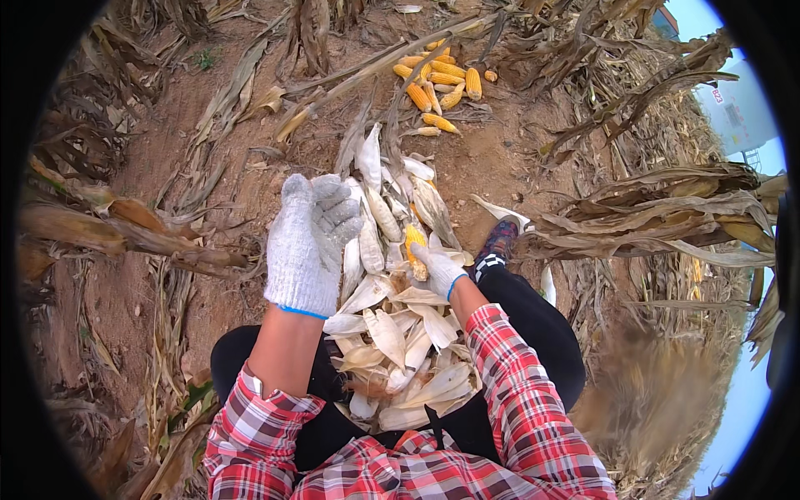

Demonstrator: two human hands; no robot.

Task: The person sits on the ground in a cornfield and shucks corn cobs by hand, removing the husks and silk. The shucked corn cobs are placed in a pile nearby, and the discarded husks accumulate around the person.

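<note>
My left hand (312,244), in a white knit glove with a blue cuff edge, is raised at the centre left with its fingers apart and nothing in it. My right hand (435,265), gloved alike, grips a bare yellow corn cob (415,244). Between and beyond my hands lie unhusked corn ears (370,247) in pale husks. Loose corn husks (400,350) are heaped between my legs. Farther ahead, a pile of bare corn cobs (445,78) rests on the soil.
Dry corn stalks (631,225) stand and lean at the right, with more stalks (119,231) at the left. A fallen stalk (356,78) slants beside the cob pile. My shoe (499,242) is on the soil (487,169) right of the ears.
</note>
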